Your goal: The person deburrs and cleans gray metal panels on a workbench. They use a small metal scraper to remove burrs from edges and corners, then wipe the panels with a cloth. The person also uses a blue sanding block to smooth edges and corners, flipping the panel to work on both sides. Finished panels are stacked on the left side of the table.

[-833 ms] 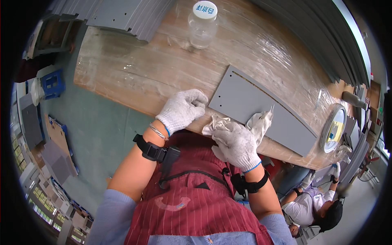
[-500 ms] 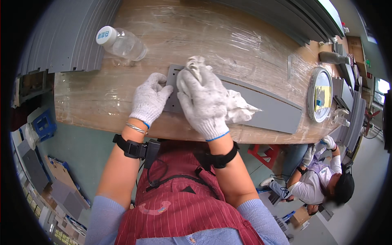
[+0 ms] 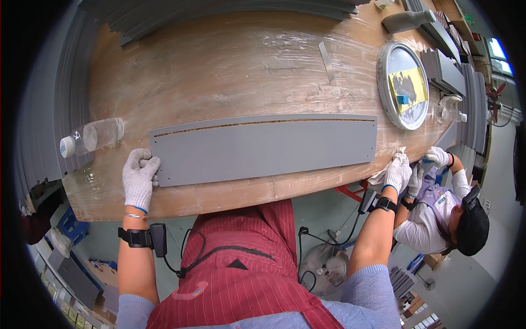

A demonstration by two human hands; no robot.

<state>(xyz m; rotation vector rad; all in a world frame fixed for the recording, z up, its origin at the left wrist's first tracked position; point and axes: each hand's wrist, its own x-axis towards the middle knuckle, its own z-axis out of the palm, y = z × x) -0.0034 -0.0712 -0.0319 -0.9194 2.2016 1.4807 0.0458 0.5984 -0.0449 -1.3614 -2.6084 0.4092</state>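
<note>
A long grey panel (image 3: 263, 145) lies flat near the front of the table, with a raw brown slot along its far edge and small holes at its ends. In a white knitted glove, my left hand (image 3: 139, 174) is closed at the panel's left end, its fingertips on the edge. My gloved right hand (image 3: 396, 172) grips a crumpled white cloth (image 3: 379, 176) beyond the panel's right end, by the table's front edge. The cloth is partly hidden by that hand.
The table (image 3: 219, 66) is wrapped in clear film. A clear bottle (image 3: 101, 135) lies at left beside stacked grey panels (image 3: 49, 104). A round lid (image 3: 387, 88) with yellow card and a metal strip (image 3: 326, 61) are at right. A co-worker (image 3: 438, 211) works close by.
My right hand has carried the cloth off the panel's left part to beyond its right end. My left hand stays at the left end. The view has shifted and turned.
</note>
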